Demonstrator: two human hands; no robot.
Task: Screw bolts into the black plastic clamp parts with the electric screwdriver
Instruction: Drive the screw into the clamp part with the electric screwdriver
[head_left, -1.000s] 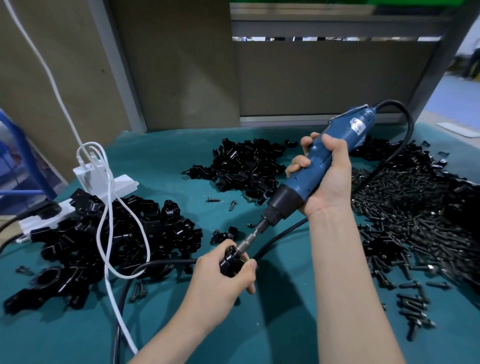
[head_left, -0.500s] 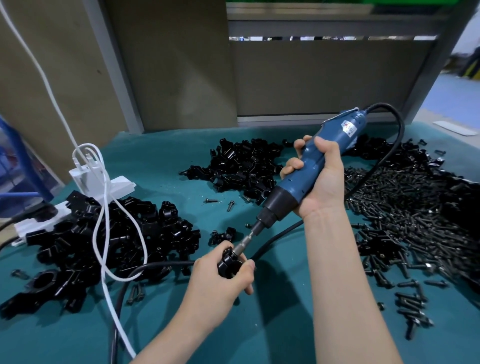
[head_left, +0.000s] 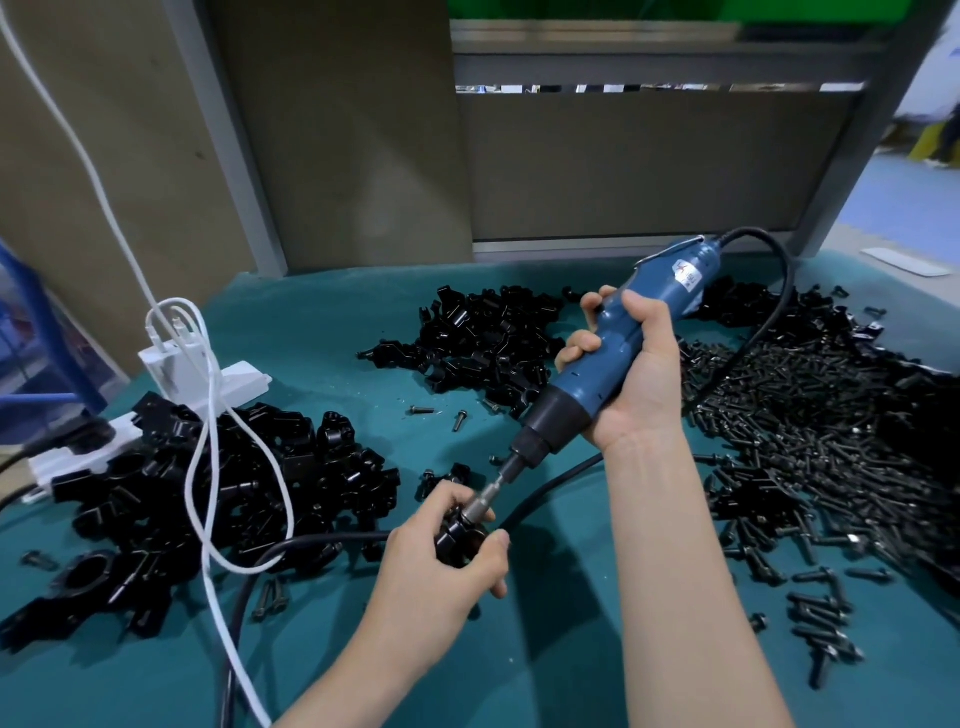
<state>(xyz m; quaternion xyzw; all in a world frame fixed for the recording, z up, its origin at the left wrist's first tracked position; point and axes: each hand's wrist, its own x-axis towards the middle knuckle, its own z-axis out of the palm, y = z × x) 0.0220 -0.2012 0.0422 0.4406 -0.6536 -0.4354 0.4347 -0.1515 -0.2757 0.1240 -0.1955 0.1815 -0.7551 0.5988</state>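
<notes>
My left hand (head_left: 441, 566) grips a small black plastic clamp part (head_left: 460, 535) just above the teal table. My right hand (head_left: 631, 374) is wrapped round the blue electric screwdriver (head_left: 608, 358), which slants down to the left. Its metal bit (head_left: 485, 499) meets the top of the clamp part between my left thumb and fingers. Whatever bolt sits under the bit is hidden. A big heap of black bolts (head_left: 810, 441) spreads over the right side of the table.
A pile of black clamp parts (head_left: 218, 483) lies at the left, a second pile (head_left: 483, 343) at the back centre. A white power strip (head_left: 156, 405) with white cables (head_left: 208, 467) sits far left. The screwdriver's black cord (head_left: 291, 551) runs across the teal mat (head_left: 545, 670). Loose bolts (head_left: 821, 623) lie at the lower right.
The bit has sunk a little closer onto the clamp part. Both hands keep their grip and sit almost where they were; the camera has shifted slightly.
</notes>
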